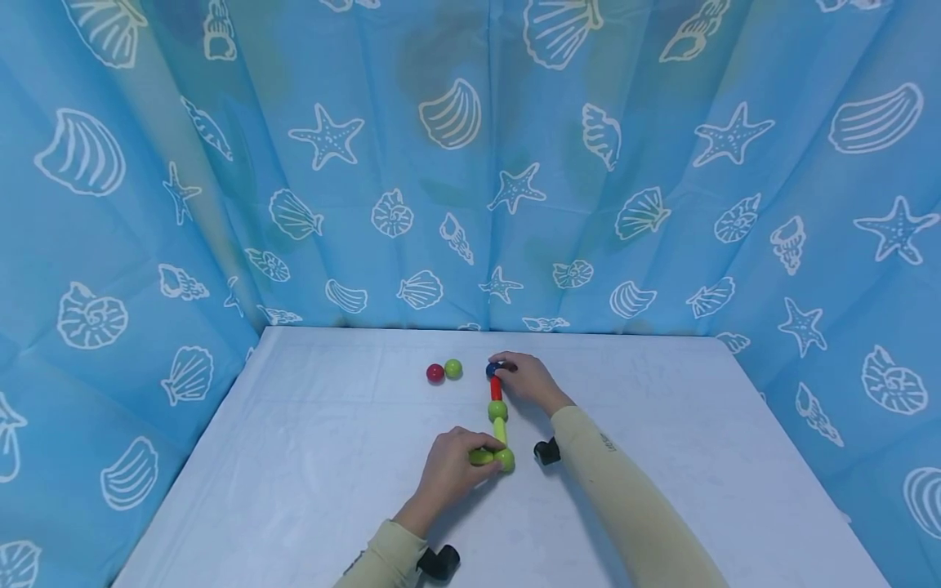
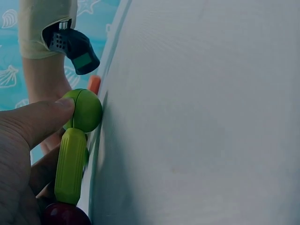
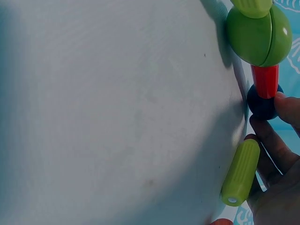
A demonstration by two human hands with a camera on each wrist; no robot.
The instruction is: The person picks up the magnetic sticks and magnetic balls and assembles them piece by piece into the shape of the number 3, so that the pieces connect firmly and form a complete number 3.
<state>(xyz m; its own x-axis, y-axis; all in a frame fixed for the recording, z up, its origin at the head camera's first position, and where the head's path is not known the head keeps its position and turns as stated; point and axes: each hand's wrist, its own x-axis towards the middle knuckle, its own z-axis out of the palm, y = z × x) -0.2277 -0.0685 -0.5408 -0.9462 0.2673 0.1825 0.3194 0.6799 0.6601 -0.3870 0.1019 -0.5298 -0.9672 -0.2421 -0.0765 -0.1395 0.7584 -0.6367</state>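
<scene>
From the head view, a row of balls and sticks runs from six o'clock to twelve over the white table (image 1: 309, 441). At six, the left hand (image 1: 450, 463) pinches the near green ball (image 1: 507, 459), and a green stick (image 2: 71, 166) pokes out toward nine o'clock. At twelve, the right hand (image 1: 531, 381) pinches the blue ball (image 1: 491, 371), which meets the red stick (image 1: 496, 390). The middle green ball (image 1: 497, 411) sits between them. By the right fingers is another stick (image 3: 240, 173); I can't tell if they hold it. It looks like the joining part, with the blue end being fixed on. That seems to need one hand keeping still while the other pushes straight. The loose red ball (image 1: 435, 373) and loose green ball (image 1: 452, 368) wait at nine o'clock from the blue one.
</scene>
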